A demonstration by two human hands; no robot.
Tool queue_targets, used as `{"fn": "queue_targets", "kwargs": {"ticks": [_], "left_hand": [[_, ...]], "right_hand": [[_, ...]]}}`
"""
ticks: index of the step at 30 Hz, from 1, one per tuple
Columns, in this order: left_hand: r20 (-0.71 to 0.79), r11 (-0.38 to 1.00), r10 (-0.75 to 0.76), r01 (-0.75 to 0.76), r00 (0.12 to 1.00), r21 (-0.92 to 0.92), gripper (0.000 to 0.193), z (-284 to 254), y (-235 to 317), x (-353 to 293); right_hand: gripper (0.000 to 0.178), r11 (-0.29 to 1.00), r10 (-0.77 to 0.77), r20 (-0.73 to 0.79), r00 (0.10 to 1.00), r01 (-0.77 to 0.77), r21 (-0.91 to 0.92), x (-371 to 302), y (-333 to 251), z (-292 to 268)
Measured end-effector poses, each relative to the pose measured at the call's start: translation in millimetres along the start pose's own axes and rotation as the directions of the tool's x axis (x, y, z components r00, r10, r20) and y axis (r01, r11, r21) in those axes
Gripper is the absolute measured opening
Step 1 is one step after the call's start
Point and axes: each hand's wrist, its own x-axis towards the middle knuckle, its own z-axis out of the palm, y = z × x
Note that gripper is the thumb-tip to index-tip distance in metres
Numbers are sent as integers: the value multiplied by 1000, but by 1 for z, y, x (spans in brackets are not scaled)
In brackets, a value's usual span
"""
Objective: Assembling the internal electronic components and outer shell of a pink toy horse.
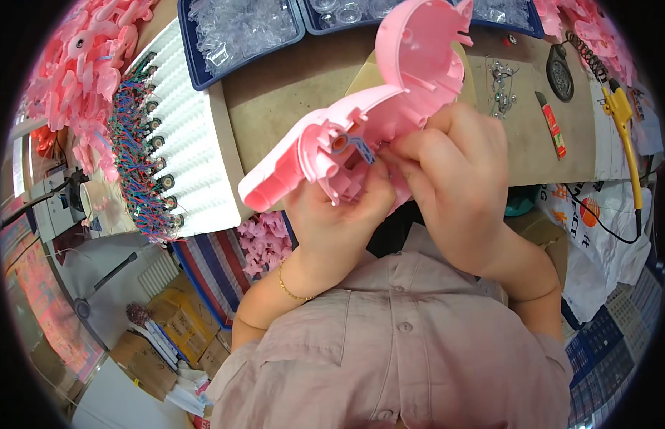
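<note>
Between my hands is a hollow pink plastic toy shell (pixel 318 136), its inside turned toward me, with a rounded end (pixel 418 57) at the top. My left hand (pixel 340 214) grips the lower part from beneath, its thumb pressed into the inside. A small blue-grey piece (pixel 362 150) sits inside the shell near the thumb, beside a round brownish part (pixel 340 144). My right hand (pixel 457 175) has its thumb and fingertips pinched together at the shell's inner edge. Whatever is between those fingertips is too small or hidden to make out.
Blue bins (pixel 196 68) of clear plastic parts stand at the back. At left lie a white ribbed tray (pixel 196 157) with wired round components (pixel 157 143) and a pile of pink parts (pixel 75 64). A red cutter knife (pixel 552 129), small metal pieces (pixel 502 89) and a yellow-handled tool (pixel 622 121) are at right.
</note>
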Motion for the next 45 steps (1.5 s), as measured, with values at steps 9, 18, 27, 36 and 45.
{"fn": "queue_targets", "kwargs": {"ticks": [9, 18, 27, 36, 45], "left_hand": [[515, 908, 128, -308, 848, 282, 35, -43, 33, 52], [326, 206, 827, -787, 458, 581, 30, -19, 27, 51], [265, 624, 635, -684, 726, 378, 31, -5, -41, 18], [636, 158, 434, -749, 638, 644, 37, -12, 2, -5], [816, -341, 244, -742, 523, 577, 17, 11, 10, -12]], "right_hand": [[19, 901, 237, 4, 972, -221, 373, 40, 21, -68], [51, 892, 46, 970, 238, -448, 67, 109, 12, -54], [53, 665, 154, 960, 236, -743, 76, 101, 34, -58], [53, 708, 246, 944, 220, -706, -20, 104, 26, -54], [51, 781, 341, 789, 510, -621, 64, 80, 5, -43]]}}
